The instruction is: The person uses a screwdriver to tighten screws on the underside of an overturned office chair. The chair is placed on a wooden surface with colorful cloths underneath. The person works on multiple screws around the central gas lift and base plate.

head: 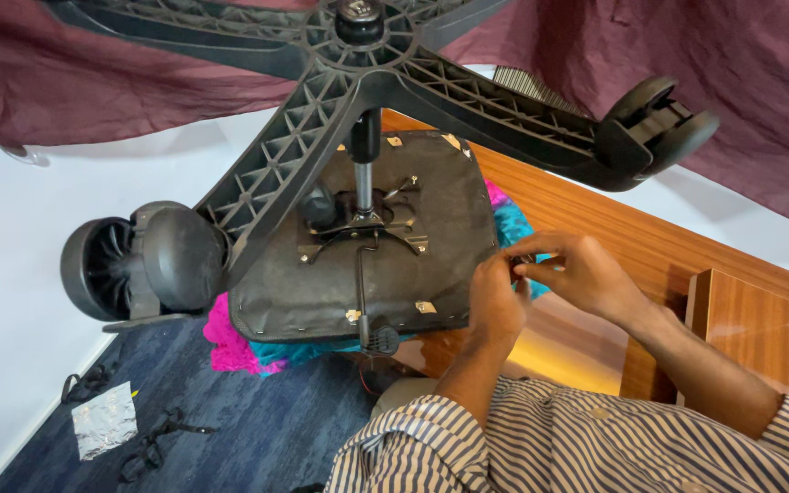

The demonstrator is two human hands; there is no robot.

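An upturned black office chair lies on a pink and teal cloth (230,342), its seat underside (413,274) facing up. Its star base (367,91) with castor wheels (130,265) and the gas lift column (364,173) rise toward me. My left hand (495,297) rests at the seat's right edge. My right hand (573,269) meets it there, fingertips pinching a small dark part (522,263) between both hands; what it is cannot be made out. Striped sleeves cover my arms.
A glossy wooden desk (650,246) runs along the right behind the seat. A maroon curtain (732,73) hangs at the back over a white wall. On the blue carpet (257,429) lie a foil bag (104,418) and black straps (152,443).
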